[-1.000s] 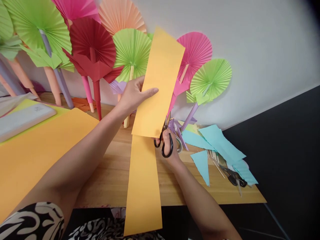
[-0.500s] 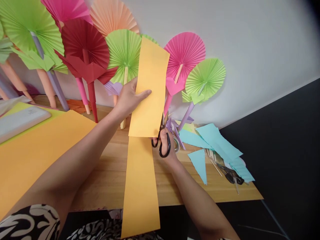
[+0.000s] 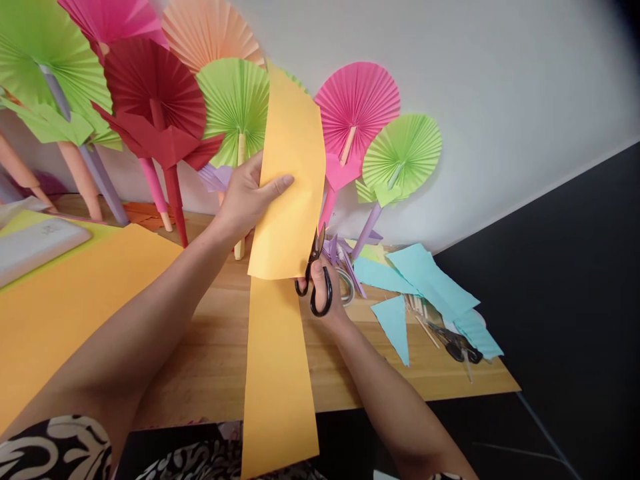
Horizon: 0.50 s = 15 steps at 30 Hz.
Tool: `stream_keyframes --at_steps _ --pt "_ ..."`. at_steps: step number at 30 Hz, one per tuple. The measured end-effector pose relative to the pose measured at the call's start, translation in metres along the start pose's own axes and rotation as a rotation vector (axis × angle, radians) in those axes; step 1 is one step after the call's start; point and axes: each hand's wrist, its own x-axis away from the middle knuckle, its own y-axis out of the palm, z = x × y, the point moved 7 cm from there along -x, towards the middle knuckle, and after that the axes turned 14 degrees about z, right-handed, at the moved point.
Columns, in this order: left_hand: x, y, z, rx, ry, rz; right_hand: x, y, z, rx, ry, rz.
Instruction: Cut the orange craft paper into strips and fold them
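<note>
My left hand (image 3: 250, 197) grips the left edge of a yellow-orange paper sheet (image 3: 293, 160), thumb across its front and fingers hidden behind it. The sheet stands upright, its top bending away. Black-handled scissors (image 3: 320, 287) are in my right hand (image 3: 330, 293), their blades pointing up, slightly apart, at the sheet's lower right edge. Whether the blades have paper between them I cannot tell. Below the sheet hangs a long strip of the same paper (image 3: 277, 373), reaching past the table's front edge; whether the two are joined is unclear.
Several folded paper fans (image 3: 357, 107) stand along the wall. A large orange sheet (image 3: 90, 293) lies at left with a white device (image 3: 43, 247) near it. Blue paper scraps (image 3: 433, 280), a tape roll (image 3: 346, 287) and another pair of scissors (image 3: 460, 348) lie on the wooden table (image 3: 350, 373) at right.
The upper part of the yellow-orange sheet now bends more and its lower edge curves. Both hands, with sheet and scissors, appear slightly further left, as does the whole background.
</note>
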Motion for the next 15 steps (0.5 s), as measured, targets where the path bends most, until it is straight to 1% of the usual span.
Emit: stream_keyframes --at_steps 5,10,15 --pt "0.005 0.004 -0.001 0.009 -0.021 -0.009 0.000 -0.002 0.000 0.018 0.004 0.009" --pt "0.010 0.009 -0.005 0.003 -0.069 -0.056 -0.001 -0.004 0.003 0.001 0.039 0.036" --pt "0.011 0.008 -0.009 -0.008 -0.095 -0.083 -0.005 -0.012 0.010 0.030 0.018 0.084"
